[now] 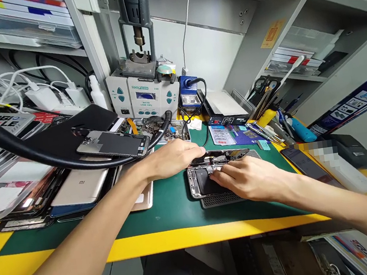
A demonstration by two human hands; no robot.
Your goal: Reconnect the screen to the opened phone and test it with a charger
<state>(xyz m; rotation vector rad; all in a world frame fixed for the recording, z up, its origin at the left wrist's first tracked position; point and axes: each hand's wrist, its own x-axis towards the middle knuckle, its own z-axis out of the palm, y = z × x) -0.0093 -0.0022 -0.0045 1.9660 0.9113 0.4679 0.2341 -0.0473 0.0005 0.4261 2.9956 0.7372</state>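
An opened smartphone point(206, 182) lies on a dark perforated pad point(224, 199), its black battery and inner parts showing. Behind its far edge, the detached-side screen panel point(222, 155) stands tilted up, inner face toward me. My left hand point(177, 157) is closed, thumb and finger pinching the panel's left end. Over the right part of the phone body, my right hand point(243, 175) is closed with bent fingers, fingertips down at the inner parts near the battery's top right. Anything small between those fingertips is hidden.
A thick black hose point(71, 164) arcs across the left above stacked phones point(79, 186) and a loose screen point(114, 142). At the back stand a soldering station point(145, 95) and a parts tray point(182, 130). Screwdrivers point(265, 133) and another phone point(307, 165) lie right.
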